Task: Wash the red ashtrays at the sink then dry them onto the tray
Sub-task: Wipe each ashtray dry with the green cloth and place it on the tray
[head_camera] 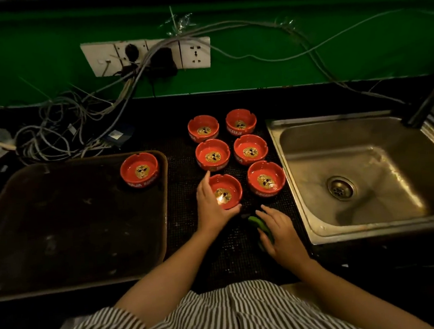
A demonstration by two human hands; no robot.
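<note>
I take the steel sink (pixel 366 168) as my reference: it sits at the right, basin bare down to the drain (pixel 341 188). Just left of its rim, on the dark mesh mat (pixel 186 218), six red ashtrays stand upright in two columns of three. The column nearer the sink holds the far-right ashtray (pixel 241 121), the middle-right ashtray (pixel 250 149) and the near-right ashtray (pixel 266 178), that last one almost touching the sink's edge. The column one step farther left holds the far-left ashtray (pixel 203 128), the middle-left ashtray (pixel 212 154) and the nearest ashtray (pixel 224 191). My left hand (pixel 211 206) grips that nearest ashtray, fingers curled along its left wall and thumb hooked under its near rim; it rests on the mat. My right hand (pixel 281 230) lies closer to the sink, just beside its near-left corner, fingers loosely bent over a green scrub pad (pixel 259 224); I cannot tell whether they pinch it or only rest on it. Well left of the sink, beyond the mat, lies the dark tray (pixel 67 228), and a seventh ashtray (pixel 139 170) stands in its far corner, the corner nearest the sink. Behind everything, a white socket strip (pixel 147 55) hangs on the green wall (pixel 307 71) with tangled cables (pixel 60 130) spilling down.
</note>
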